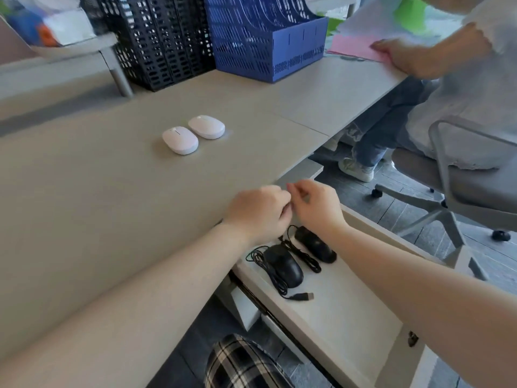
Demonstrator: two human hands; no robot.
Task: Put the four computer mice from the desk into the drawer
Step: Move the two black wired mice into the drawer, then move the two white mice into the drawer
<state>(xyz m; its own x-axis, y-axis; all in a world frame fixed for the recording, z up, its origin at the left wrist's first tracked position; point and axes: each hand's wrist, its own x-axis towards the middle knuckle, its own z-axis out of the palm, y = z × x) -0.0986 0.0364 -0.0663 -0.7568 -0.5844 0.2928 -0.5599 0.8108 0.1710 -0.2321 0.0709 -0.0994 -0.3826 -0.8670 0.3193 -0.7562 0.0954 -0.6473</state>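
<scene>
Hovering at the desk's (112, 175) five-o'clock edge, my left hand (258, 212) and right hand (316, 204) curl empty; I'd cup both white mice (180, 140) at eleven o'clock, joining the black mice (284, 264) in the drawer (349, 317).

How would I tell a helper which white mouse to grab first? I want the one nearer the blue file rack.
Start at the blue file rack at the back of the grey desk. In front of it two white mice lie side by side. Take the farther, right-hand white mouse; its twin, the nearer white mouse, shows a thin scroll line on top.
</scene>
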